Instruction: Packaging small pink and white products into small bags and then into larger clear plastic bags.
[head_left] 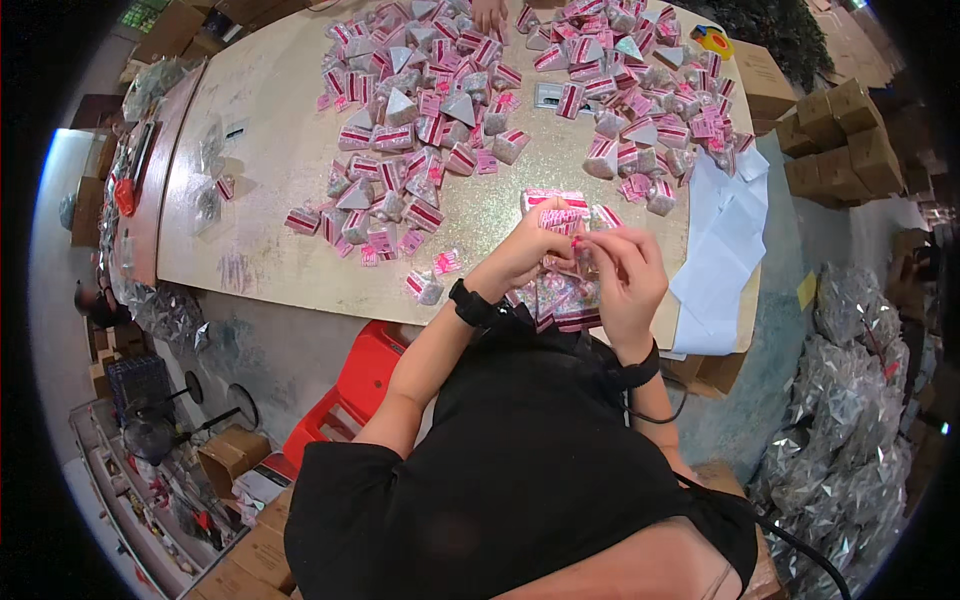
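My left hand [538,245] and my right hand [632,285] meet over the near edge of the table. The fingertips of both are pinched together on a small clear packet [585,262] with bright pink on it; its exact kind is partly hidden by my fingers. Beneath and beside them lie pink-and-white striped packets [575,315] at the edge. Just beyond my left hand is another striped packet [553,197]. Left of my left wrist sit a loose wedge-shaped packet [424,288] and a small pink card [446,262].
Large piles of wedge-shaped packets [400,110] cover the far table [270,190]. Another person's hand [489,14] reaches in at the top. White paper sheets [722,260] lie at right, near a yellow-and-red tape dispenser [712,40]. A red chair [365,375] stands left of me.
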